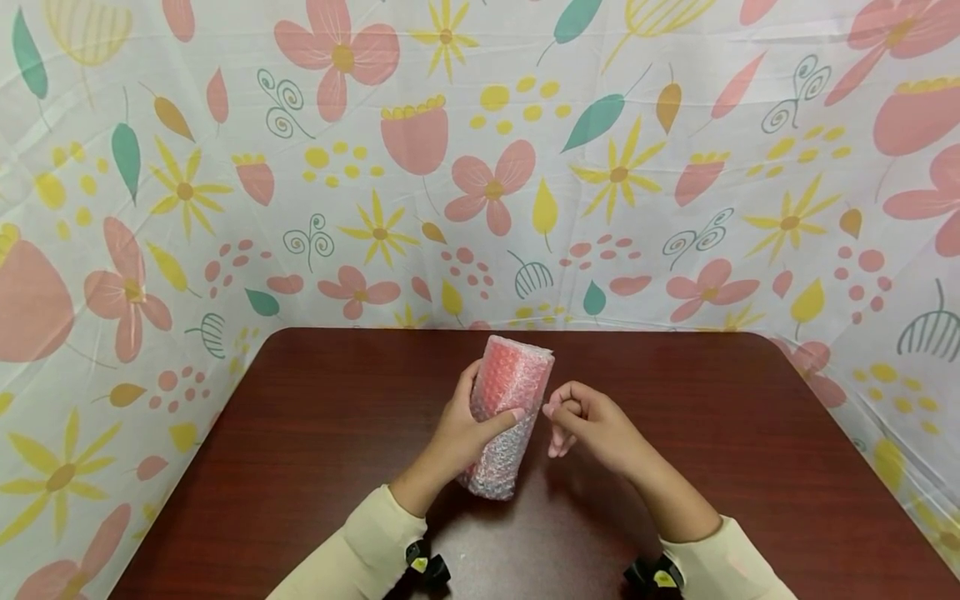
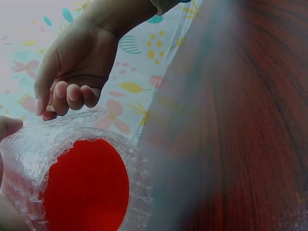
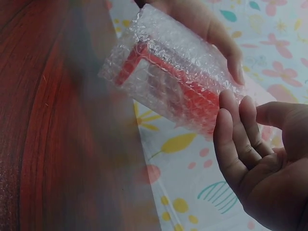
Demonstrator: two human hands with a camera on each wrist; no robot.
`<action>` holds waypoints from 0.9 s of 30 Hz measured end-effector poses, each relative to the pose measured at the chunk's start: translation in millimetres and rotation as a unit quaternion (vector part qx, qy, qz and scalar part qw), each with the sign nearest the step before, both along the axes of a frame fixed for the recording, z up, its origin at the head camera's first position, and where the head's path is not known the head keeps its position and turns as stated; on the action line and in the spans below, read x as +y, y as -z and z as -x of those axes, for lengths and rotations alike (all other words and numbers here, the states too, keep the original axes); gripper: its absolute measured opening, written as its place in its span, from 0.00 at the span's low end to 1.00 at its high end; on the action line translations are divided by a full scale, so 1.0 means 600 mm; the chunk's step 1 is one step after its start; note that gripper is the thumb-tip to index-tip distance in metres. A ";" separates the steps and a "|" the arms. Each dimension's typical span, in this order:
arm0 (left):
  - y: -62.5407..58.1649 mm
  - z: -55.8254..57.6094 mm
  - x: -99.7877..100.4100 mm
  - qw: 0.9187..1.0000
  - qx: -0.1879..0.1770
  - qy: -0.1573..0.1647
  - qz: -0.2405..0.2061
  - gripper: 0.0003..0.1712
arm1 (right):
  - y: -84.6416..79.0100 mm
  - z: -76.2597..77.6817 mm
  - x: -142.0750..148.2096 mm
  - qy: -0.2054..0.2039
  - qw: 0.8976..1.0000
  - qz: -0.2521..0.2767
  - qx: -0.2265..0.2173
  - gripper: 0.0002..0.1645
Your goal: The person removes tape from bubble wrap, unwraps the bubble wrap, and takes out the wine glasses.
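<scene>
A bubble-wrapped item (image 1: 512, 421) leans over the table, its upper end tipped away and to the right. Red shows through the clear wrap, and in the left wrist view one end is a rounded red face (image 2: 89, 185). My left hand (image 1: 467, 429) grips it from the left, with the thumb across its near side. Close by its right edge is my right hand (image 1: 592, 421), thumb and index fingertips together and the other fingers bent. Whether a bit of wrap or tape sits between those fingertips cannot be made out.
A dark reddish-brown wooden table (image 1: 322, 417) lies under both hands. Behind it and along its sides hangs a white cloth (image 1: 480, 275) printed with flowers and leaves. Black straps with small devices (image 1: 427, 565) are on both wrists, below cream sleeves.
</scene>
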State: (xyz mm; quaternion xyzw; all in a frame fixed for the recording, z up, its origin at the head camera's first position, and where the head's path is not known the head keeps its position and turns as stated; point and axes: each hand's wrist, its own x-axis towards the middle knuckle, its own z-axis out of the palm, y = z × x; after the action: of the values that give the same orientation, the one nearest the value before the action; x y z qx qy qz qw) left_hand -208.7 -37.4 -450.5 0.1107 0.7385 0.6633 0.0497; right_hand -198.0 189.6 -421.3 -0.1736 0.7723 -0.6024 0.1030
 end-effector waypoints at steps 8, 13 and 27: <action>0.000 0.000 0.002 1.000 0.007 0.000 0.007 0.51 | -0.001 -0.002 -0.001 -0.008 1.000 0.002 0.005 0.12; 0.001 -0.001 0.004 1.000 0.011 -0.001 0.016 0.50 | -0.001 -0.003 -0.001 -0.028 1.000 0.008 0.010 0.13; 0.004 0.002 0.003 0.999 -0.001 0.014 0.034 0.53 | -0.002 -0.006 -0.001 -0.055 0.998 0.016 0.019 0.13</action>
State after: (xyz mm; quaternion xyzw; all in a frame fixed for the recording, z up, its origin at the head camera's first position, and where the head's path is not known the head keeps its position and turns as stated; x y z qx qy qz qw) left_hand -210.2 -35.3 -453.1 0.1185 0.7589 0.6372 0.0632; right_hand -194.7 189.3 -420.3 -0.2294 0.7534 -0.6048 0.1182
